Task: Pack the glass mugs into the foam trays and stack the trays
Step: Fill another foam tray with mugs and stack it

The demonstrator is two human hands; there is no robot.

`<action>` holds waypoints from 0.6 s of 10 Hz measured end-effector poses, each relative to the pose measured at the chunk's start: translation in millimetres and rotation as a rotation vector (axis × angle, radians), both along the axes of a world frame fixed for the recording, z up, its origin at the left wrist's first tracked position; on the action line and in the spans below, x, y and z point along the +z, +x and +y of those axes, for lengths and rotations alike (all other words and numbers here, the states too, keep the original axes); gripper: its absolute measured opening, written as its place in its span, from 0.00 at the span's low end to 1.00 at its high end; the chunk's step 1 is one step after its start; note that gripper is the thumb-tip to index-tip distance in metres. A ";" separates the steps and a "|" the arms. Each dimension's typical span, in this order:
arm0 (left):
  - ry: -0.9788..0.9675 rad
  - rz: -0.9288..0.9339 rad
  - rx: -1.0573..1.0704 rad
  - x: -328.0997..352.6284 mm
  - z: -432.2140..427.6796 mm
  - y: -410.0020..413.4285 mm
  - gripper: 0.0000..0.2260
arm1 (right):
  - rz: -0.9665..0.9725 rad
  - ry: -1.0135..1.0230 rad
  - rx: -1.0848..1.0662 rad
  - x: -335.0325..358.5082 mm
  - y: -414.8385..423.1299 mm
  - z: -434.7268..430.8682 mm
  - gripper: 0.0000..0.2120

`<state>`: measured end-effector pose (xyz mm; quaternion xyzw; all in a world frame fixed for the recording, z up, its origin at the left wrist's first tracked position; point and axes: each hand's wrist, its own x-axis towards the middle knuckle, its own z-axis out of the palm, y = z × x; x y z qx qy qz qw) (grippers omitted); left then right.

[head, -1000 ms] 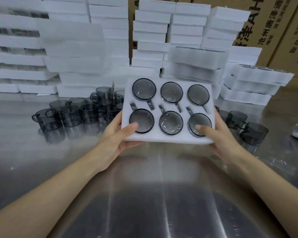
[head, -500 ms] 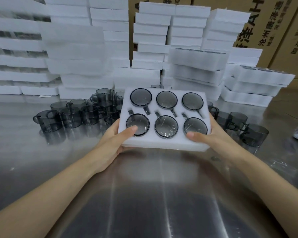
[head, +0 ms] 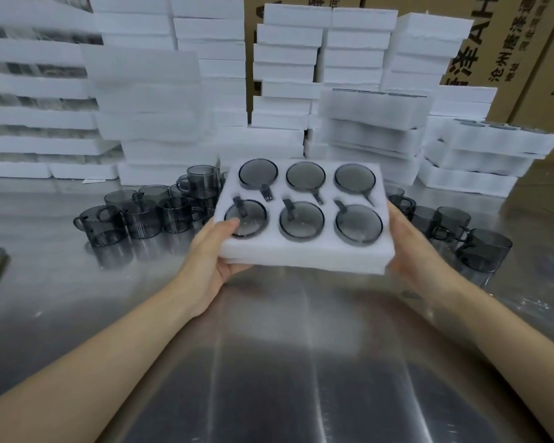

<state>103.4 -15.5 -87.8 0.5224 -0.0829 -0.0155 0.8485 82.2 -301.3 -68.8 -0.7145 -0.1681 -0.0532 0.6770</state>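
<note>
— Right, any writing legible from where you stand?

— Only on the cartons (head: 509, 43), far beyond the grip and off to its right. Large black letters "AH", a big character 泽 next to them, and a smaller column beginning 沧州. The rest is too blurred to read.

— Noted. Hand pose?

— Both forearms reach forward. The left hand (head: 215, 260) clasps the near-left corner of the foam tray (head: 301, 254), with its thumb lying on top against the rim of the front-left mug and the palm cupped below. The right hand (head: 410, 251) holds the right edge, palm flat to the side wall. Its fingers are hidden under the foam.

— So the tray is held from both ends?

— Yes, and tilted slightly toward the person, clear above the steel table (head: 269, 362).

— Contents?

— The six mugs (head: 301, 219), smoky grey glass, sit between the two hands in two rows of three, one per pocket, with each handle in its slot.

— Surroundings?

— Loose mugs (head: 141, 215) stand on the table left of the grip, and a few more are just right of it. Stacked trays (head: 359, 59) rise behind, and some of the nearer ones on the right show dark mug rims on top.
</note>
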 end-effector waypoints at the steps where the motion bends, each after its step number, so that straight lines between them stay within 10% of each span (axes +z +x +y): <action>1: -0.228 -0.008 0.157 11.2 6.3 3.6 0.13 | -0.009 0.084 -0.047 0.5 1.6 -0.9 0.27; 5: -0.447 -0.288 1.243 33.6 145.5 30.6 0.36 | 0.029 0.000 0.017 -24.7 8.3 10.6 0.19; 6: -0.510 -0.195 1.269 -8.7 328.7 13.7 0.39 | 0.072 -0.019 0.031 -26.2 8.6 12.3 0.19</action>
